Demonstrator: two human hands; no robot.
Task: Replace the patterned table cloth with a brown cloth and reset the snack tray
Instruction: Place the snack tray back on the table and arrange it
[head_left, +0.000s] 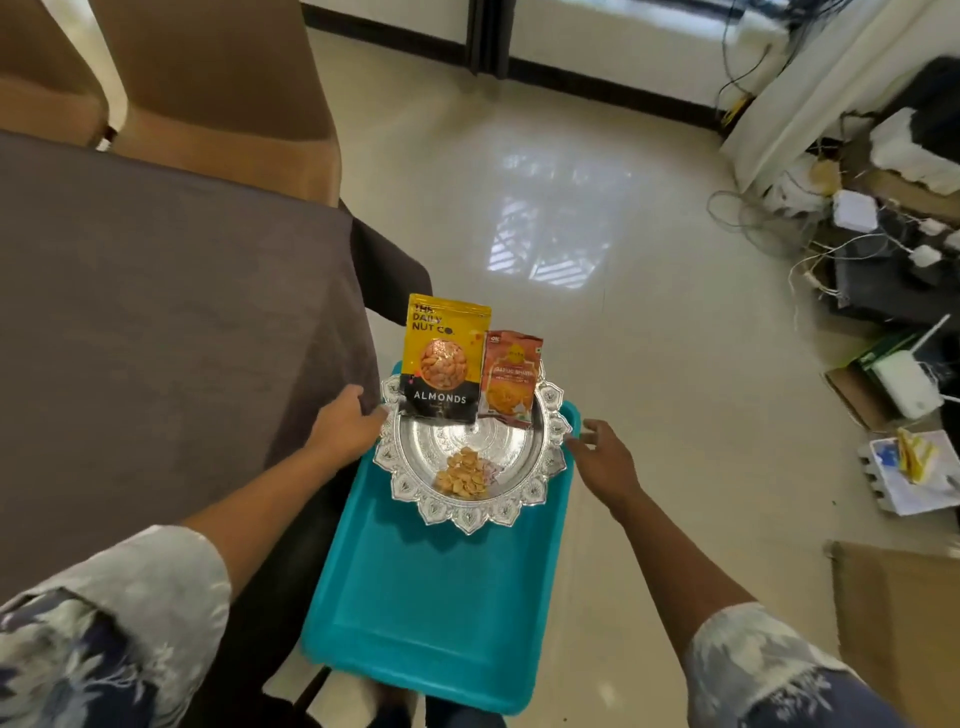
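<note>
A brown cloth (156, 291) covers the table on the left. Beside it, a teal tray (431, 603) lies on a dark chair seat. At the tray's far end sits an ornate silver plate (470, 439). It holds a small heap of loose nuts (464, 474), a yellow-and-black almonds packet (444, 358) and an orange snack packet (510, 379), both packets leaning upright. My left hand (345, 418) grips the plate's left rim. My right hand (602, 457) hovers at the right rim with its fingers spread, touching or nearly touching it.
Tan upholstered chairs (218, 88) stand behind the table. A dark chair (389, 265) pokes out past the table's corner. Glossy tiled floor (597, 208) stretches ahead. Cables, adapters, a white router (906, 387) and cardboard boxes clutter the right side.
</note>
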